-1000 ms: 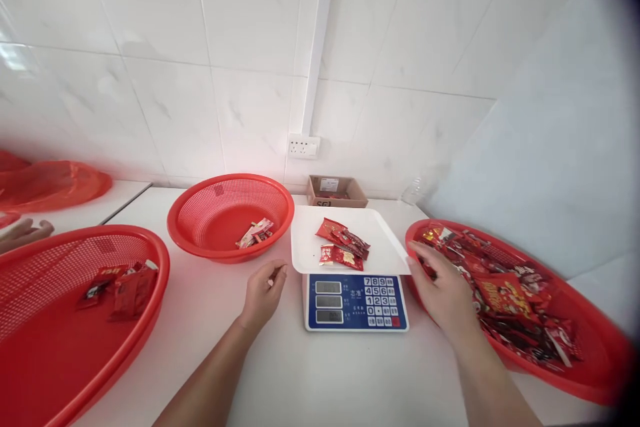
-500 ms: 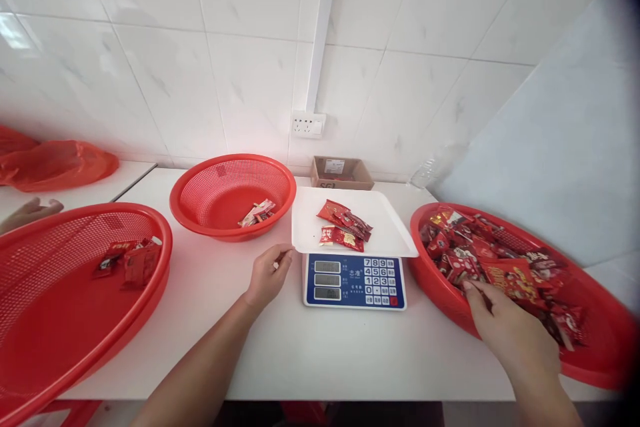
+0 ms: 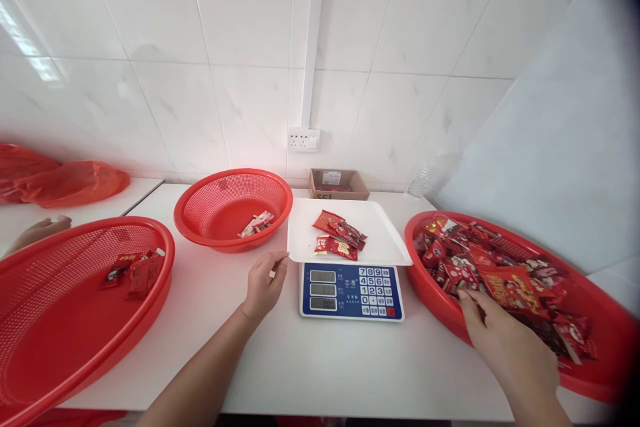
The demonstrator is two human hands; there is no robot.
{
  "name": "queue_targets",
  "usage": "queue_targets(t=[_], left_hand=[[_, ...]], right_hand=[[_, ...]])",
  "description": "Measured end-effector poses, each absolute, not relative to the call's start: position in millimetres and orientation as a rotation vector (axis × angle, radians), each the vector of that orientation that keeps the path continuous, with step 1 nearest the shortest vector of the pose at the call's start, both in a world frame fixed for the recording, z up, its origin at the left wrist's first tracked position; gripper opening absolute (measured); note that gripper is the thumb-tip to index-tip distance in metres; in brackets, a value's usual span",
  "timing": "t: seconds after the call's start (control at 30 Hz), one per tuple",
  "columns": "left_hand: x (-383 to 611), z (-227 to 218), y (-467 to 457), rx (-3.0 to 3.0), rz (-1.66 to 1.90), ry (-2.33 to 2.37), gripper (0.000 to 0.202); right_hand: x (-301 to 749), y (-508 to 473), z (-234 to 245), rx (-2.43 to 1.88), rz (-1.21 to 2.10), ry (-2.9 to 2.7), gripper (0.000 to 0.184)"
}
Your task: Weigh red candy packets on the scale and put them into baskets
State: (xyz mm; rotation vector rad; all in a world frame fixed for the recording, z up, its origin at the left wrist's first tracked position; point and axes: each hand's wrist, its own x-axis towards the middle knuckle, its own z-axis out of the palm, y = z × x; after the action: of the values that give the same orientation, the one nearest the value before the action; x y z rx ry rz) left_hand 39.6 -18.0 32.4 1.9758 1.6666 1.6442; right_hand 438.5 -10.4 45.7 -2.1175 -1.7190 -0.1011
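My right hand (image 3: 510,343) is at the near side of the right red basket (image 3: 607,353), its thumb and forefinger closed on a small red snack packet (image 3: 459,275) among many others. The remaining fingers are hidden. My left hand (image 3: 267,282) is closed in a pinch at the near left corner of the white weighing tray (image 3: 383,230); what it holds, if anything, I cannot make out. Several red snack packets (image 3: 340,233) lie on the tray. Below it is the scale's blue keypad panel (image 3: 351,291).
A round red basket (image 3: 225,217) with a few pink packets stands behind my left hand. Another large red basket (image 3: 75,347) holds red packets at left. Another person's hand (image 3: 37,235) shows behind it. A cardboard box (image 3: 357,183) and red plastic bags (image 3: 80,183) are near the wall.
The view has tilted up slightly, so things sit lower in the picture. My right hand stays over the same packets; my left stays at the tray corner, with its fingers slightly shifted.
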Motion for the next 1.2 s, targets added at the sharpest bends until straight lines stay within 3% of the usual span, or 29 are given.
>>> queue_targets(t=[0.2,0.57,0.7,0.87,0.97,1.1,1.2], left_hand=[[67,62,-10,2.321,1.421,1.569,0.020],[94,89,32,2.372,0.836,1.691,0.040],[90,92,34,2.267,0.917,1.733,0.045],[95,97,4,1.914,1.297,1.587,0.026],[115,89,-32,1.653,1.246,1.296,0.023],[147,76,-77,1.740,1.087,1.135,0.020],[159,71,-93,1.887,1.084,1.092,0.018]], right_hand=[[427,-15,59,-2.132,-0.192,-1.691,0.041],[420,-23,68,-2.159,-0.031,-1.760,0.049],[419,-25,68,-2.179,-0.018,-1.784,0.052],[425,-24,66,-2.111,0.046,-1.732,0.054],[421,-32,64,-1.899,0.106,-1.625,0.051],[390,-56,61,-1.510,0.617,-1.684,0.048],[354,-74,58,-1.262,1.144,-1.892,0.058]])
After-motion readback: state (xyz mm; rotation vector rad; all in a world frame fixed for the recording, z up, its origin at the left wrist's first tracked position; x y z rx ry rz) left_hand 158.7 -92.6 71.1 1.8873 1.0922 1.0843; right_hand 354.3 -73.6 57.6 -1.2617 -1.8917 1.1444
